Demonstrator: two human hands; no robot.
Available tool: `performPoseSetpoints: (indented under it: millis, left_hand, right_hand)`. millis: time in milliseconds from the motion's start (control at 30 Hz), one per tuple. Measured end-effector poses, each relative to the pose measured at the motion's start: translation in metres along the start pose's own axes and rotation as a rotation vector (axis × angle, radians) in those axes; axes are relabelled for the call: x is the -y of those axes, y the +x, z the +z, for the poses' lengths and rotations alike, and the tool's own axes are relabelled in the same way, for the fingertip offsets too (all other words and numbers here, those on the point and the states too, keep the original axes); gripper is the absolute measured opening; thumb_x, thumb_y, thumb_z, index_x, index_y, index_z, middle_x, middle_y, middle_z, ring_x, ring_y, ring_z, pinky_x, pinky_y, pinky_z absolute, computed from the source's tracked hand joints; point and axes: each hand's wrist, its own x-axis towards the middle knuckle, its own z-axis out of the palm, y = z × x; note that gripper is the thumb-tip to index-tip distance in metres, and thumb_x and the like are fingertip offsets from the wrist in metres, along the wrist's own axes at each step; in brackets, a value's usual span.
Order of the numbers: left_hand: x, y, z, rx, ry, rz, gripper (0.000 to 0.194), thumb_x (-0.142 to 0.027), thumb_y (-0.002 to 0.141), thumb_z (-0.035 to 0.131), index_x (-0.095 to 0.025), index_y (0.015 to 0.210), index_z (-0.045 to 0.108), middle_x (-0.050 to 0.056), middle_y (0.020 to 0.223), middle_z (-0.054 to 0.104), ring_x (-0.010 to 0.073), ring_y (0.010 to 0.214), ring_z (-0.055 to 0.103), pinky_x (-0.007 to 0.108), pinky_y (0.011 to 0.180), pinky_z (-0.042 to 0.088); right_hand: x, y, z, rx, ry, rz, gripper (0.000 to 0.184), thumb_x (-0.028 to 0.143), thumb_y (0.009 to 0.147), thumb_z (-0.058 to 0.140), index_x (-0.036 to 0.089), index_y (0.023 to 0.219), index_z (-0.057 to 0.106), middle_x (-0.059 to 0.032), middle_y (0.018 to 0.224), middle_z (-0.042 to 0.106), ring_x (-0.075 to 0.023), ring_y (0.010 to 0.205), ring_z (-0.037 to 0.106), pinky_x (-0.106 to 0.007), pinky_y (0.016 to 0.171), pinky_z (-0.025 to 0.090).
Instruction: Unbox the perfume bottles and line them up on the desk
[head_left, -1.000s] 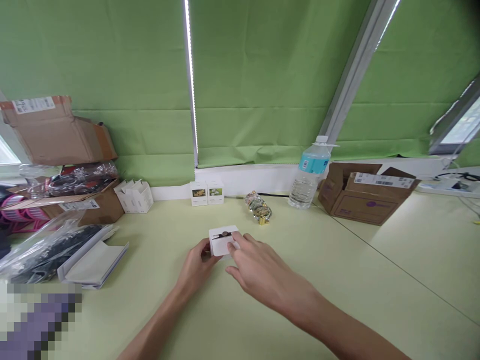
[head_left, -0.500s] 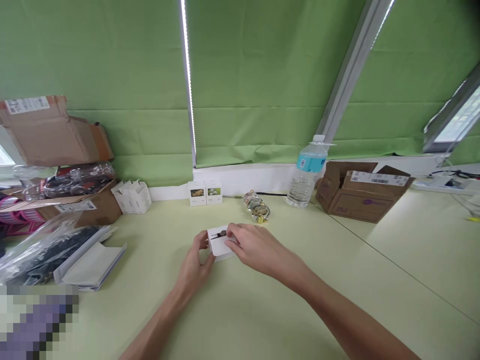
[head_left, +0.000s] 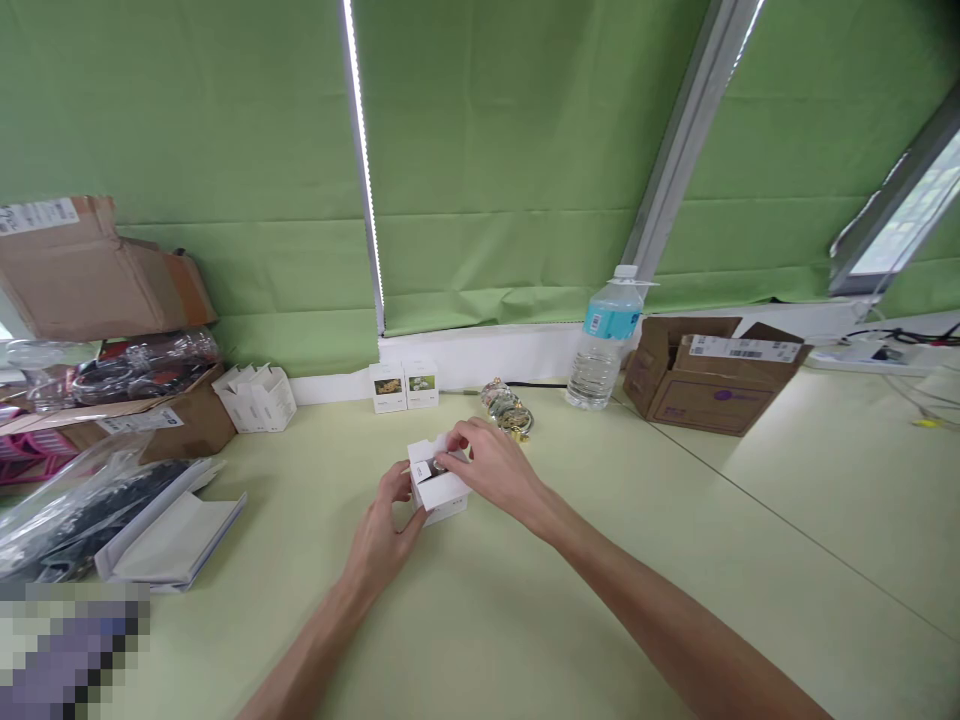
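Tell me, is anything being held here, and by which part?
Yes, a small white box is held in both hands: the left hand grips its left side, and the right hand grips its top, beside the raised flap.

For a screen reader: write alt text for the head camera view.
Two bare hands work at a small white box with its top partly open, the left hand at its side and the right hand reaching over it, on a pale green table. Behind stand a plastic water bottle and an open cardboard box, against green blinds.
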Motion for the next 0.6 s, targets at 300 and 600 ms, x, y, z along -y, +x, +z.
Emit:
performPoseSetpoints:
  millis: [300, 600]
  left_hand:
    - [-0.021, 0.011, -0.015, 0.048, 0.319, 0.167, 0.040, -0.024, 0.088, 0.049, -0.030, 0.128, 0.043, 0.009, 0.140, 0.041, 0.0218, 0.111, 0.057, 0.032, 0.083, 0.050]
    - [-0.033, 0.021, -0.026, 0.122, 0.168, 0.028, 0.033, -0.026, 0.086, 0.052, -0.029, 0.118, 0.047, 0.004, 0.119, 0.059, 0.0182, 0.101, 0.062, 0.033, 0.086, 0.050]
  right_hand:
    - [-0.007, 0.003, -0.014, -0.006, 0.122, 0.009, 0.016, 0.017, 0.086, 0.045, 0.017, 0.091, 0.060, -0.0027, 0.074, 0.067, -0.0125, 0.064, 0.060, -0.023, 0.057, 0.037]
    - [-0.025, 0.011, -0.023, 0.155, 0.145, 0.035, 0.018, 0.021, 0.082, 0.051, 0.017, 0.082, 0.069, -0.0035, 0.080, 0.071, -0.0133, 0.067, 0.063, -0.023, 0.060, 0.042]
